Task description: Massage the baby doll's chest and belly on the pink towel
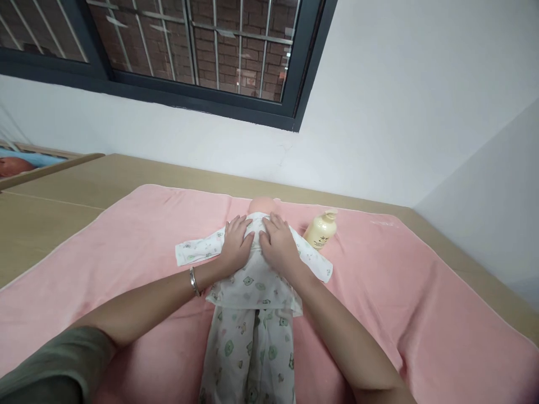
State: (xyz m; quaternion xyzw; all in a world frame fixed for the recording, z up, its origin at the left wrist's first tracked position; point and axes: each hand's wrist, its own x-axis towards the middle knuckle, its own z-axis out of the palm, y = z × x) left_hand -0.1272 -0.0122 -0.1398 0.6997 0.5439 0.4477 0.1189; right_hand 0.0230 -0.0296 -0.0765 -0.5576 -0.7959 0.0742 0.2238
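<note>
A baby doll (263,205) lies stretched out in front of me, the top of its head toward the wall. It wears a white long-sleeved top (256,283) and matching trousers (273,353) with a small green print. Both sleeves spread out sideways. My left hand (236,242) rests flat on the left side of the doll's upper body, fingers stretched out. On the right side, my right hand (278,240) lies likewise with its fingers extended. A pale yellow pump bottle (322,229) is just beyond the right sleeve. The doll's face is hidden.
A pink blanket (374,292) spreads under the doll over a wooden surface (84,185). Behind it rises a white wall (357,123) with a dark-framed barred window (202,92). At the far left, a wooden-edged compartment (54,168) holds something reddish-brown on blue cloth.
</note>
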